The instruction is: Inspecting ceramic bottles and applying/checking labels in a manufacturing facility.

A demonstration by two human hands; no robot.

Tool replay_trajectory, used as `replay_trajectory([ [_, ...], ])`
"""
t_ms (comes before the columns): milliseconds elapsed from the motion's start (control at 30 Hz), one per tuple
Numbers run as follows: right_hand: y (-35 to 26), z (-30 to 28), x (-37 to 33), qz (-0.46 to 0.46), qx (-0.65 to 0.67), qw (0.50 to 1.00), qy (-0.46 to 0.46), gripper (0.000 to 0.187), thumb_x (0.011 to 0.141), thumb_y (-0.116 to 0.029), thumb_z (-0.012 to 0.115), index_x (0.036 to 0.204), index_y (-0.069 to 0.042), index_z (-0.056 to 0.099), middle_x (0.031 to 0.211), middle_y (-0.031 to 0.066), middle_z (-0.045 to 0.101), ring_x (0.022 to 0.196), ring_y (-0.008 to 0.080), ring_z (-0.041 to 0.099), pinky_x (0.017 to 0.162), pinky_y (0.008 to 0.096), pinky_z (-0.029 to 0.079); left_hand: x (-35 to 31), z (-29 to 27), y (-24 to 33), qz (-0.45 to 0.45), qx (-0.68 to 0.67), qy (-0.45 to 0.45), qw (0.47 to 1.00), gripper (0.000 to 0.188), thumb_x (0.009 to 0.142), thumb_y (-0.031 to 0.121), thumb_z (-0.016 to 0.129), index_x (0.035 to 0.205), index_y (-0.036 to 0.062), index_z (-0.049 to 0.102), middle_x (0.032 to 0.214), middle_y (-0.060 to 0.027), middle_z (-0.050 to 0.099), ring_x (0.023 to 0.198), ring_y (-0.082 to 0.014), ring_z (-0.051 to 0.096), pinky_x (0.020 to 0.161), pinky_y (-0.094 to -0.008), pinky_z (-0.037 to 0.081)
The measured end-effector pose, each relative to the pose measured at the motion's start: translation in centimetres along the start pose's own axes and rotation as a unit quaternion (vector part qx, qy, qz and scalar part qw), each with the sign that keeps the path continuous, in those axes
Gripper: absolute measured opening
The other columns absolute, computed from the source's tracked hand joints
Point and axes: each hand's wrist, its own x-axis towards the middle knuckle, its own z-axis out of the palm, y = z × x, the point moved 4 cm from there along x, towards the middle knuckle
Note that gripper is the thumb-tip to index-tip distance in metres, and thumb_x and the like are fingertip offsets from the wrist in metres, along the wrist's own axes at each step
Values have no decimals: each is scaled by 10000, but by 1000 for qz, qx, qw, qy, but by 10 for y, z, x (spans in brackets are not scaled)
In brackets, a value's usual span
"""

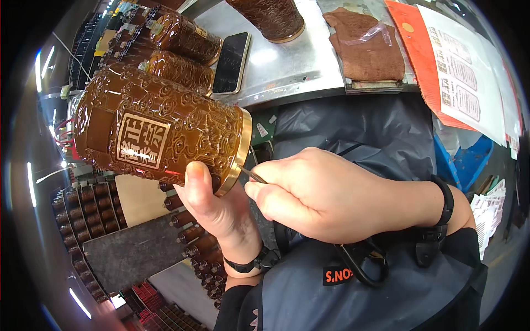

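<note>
A glossy brown ceramic-looking bottle (pixel 187 124) with raised patterns and a square gold-lettered label lies tilted in my left hand (pixel 218 207). That hand's thumb presses near the gold band (pixel 244 143) around the bottle's end, and its other fingers are mostly hidden beneath. My right hand (pixel 331 193) is closed around a pair of scissors (pixel 255 176). The thin metal tip pokes out past the fingers and meets the edge of the gold band. Black handle loops hang out below the same hand.
More brown bottles (pixel 182 71) lie beside a phone (pixel 231 63) on the metal table (pixel 276 66). One bottle (pixel 270 19) stands at the back. A folded brown cloth (pixel 367 47), an orange-and-white printed sheet (pixel 464 71) and a blue bin (pixel 469 163) are to the right. Bottle racks fill the left.
</note>
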Motion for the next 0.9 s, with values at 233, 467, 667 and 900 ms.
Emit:
replay_trajectory([
  [233,-1,-2,1,28,2,999,-28,183,791,-110,555,781,71,534,702,172,540,603,330,583,489,415,465,-1,4,-1,-2,11,-8,1000,557,841,359,579,1272,29,457,1179,-103,555,1064,-216,548,937,-371,429],
  [467,-4,-2,2,48,-6,998,-47,191,841,-116,520,775,62,537,739,170,567,641,337,599,533,428,483,-3,5,0,-6,32,2,999,529,896,459,555,1251,71,497,1167,-70,588,1047,-194,557,932,-359,424],
  [667,-1,-5,5,118,31,991,-50,212,854,-129,505,722,37,503,749,163,576,650,344,604,546,434,491,-2,2,-1,20,53,25,998,524,904,442,562,1264,68,489,1180,-68,584,1059,-196,555,936,-355,426],
  [900,-2,-1,3,57,-33,996,-59,183,827,-145,539,798,35,551,725,151,557,638,328,605,518,434,481,-2,-1,-2,-18,9,16,1000,617,823,271,652,1315,-9,406,1178,-129,539,1067,-228,546,943,-381,441],
])
